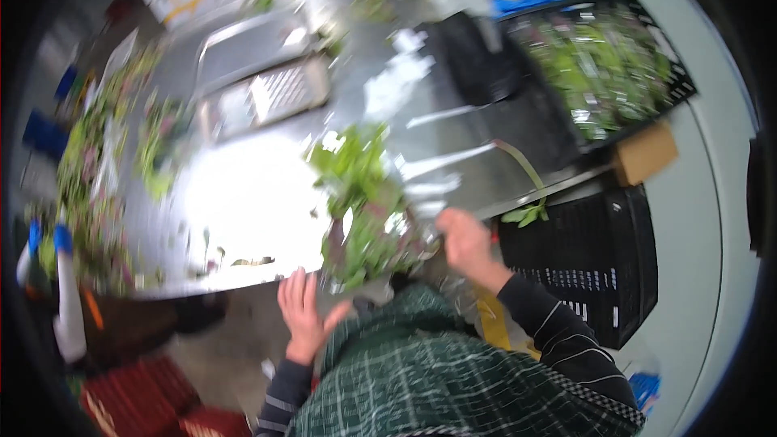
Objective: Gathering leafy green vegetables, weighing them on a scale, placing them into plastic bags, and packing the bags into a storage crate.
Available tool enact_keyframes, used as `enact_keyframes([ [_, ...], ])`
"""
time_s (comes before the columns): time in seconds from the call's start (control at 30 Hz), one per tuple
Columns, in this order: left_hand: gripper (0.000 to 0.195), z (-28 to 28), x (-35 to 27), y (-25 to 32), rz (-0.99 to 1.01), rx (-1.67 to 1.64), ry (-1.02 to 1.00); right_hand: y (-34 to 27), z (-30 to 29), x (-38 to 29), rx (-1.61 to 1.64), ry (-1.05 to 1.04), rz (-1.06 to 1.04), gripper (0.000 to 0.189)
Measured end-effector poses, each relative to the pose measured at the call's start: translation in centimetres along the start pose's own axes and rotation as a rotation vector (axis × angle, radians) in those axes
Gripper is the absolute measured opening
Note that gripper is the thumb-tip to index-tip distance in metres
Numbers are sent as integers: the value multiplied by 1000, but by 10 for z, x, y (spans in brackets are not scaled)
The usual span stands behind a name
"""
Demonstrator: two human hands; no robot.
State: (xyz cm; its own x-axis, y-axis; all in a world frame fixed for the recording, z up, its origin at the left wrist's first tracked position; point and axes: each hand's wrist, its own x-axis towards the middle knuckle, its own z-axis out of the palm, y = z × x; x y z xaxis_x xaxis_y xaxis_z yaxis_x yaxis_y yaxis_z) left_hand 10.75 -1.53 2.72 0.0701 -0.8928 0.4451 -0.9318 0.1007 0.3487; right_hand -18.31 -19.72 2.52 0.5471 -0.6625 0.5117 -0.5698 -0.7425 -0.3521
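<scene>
Leafy greens, green with some purple leaves, lie in a clear plastic bag [370, 212] at the front edge of a metal table [352, 82]. The bag's lower end reaches past that edge. My left hand [301, 314] is just left of the bag at the table edge, its fingers and thumb apart and nothing in it. Beside the bag's right end, my right hand [468, 247] has its fingers curled. Blur hides whether it grips the plastic.
Loose greens [91, 194] heap along the table's left side. A metal tray [252, 45] lies behind a scale-like device [267, 97]. At right stand a black crate [683, 88] of bagged greens and a lower black crate [583, 255]. Spray bottles [67, 291] hang at the left corner.
</scene>
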Motion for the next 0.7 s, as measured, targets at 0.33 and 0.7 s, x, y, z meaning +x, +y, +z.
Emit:
enact_keyframes([
  [0.33,23,-62,120,-3,-227,-527,304,-42,-53,132,473,222,-30,16],
  [0.7,43,11,154,105,-752,-2009,-243,-40,-168,171,687,263,459,22],
])
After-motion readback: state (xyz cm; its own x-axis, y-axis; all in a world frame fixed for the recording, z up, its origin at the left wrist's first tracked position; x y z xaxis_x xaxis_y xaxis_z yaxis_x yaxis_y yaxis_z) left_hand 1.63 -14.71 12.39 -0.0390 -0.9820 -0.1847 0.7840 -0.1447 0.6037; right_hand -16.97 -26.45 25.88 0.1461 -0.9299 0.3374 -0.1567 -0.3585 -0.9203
